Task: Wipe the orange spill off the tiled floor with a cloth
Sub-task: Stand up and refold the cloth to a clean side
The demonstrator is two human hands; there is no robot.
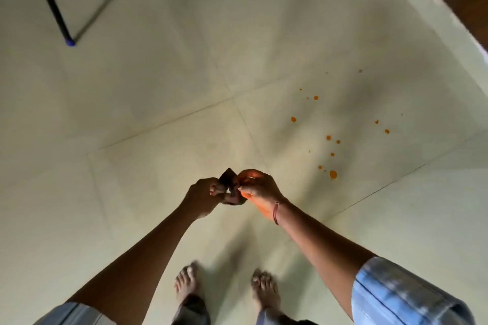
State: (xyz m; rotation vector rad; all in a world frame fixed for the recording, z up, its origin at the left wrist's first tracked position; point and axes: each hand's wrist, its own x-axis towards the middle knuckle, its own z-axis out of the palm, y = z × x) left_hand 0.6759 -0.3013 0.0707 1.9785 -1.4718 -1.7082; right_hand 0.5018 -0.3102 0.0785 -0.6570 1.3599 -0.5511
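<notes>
— What's on the far left?

— Two black legs with blue tips [70, 42] standing on the pale tiled floor [148, 92], well away from everything else.

— And in the middle?

— The left hand [203, 199] and right hand [257, 187] meet above the floor, both closed on a small dark cloth [229, 179] bunched between them. The fingers [216, 188] of each hand pinch its folds, so neither hand is open. A red thread [276, 212] circles the right wrist.

— Where's the spill?

— Right of the hands: the orange spill [333, 174] lies as scattered drops on the tiles, the biggest drop nearest the right hand, apart from the cloth. Bare feet [265, 290] stand below.
</notes>
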